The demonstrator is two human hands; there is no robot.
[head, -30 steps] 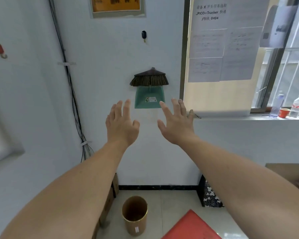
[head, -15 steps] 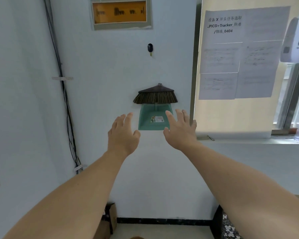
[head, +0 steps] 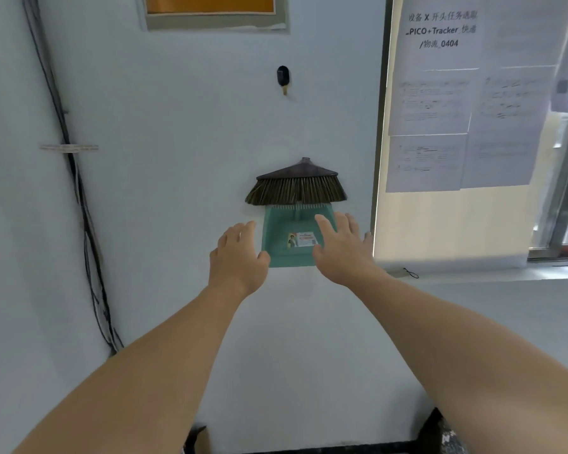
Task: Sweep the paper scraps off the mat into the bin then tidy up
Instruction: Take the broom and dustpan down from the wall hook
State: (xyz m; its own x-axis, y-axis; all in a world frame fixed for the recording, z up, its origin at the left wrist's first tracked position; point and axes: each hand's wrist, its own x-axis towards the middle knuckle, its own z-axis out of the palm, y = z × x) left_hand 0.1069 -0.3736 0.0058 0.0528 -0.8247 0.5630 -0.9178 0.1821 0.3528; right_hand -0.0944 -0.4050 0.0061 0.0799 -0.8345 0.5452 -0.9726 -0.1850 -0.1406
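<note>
Left hand and right hand, both empty, fingers spread, flanking wall-hung dustpan.

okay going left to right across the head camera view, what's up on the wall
Black cables → orange-panelled frame → black wall hook → brush above the green dustpan → taped paper sheets.

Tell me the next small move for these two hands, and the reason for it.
Probably close both open hands on the teal plastic dustpan: left hand at its left edge, right hand overlapping its right side. It hangs on the wall under the brown bristle brush; neither is gripped yet.
</note>
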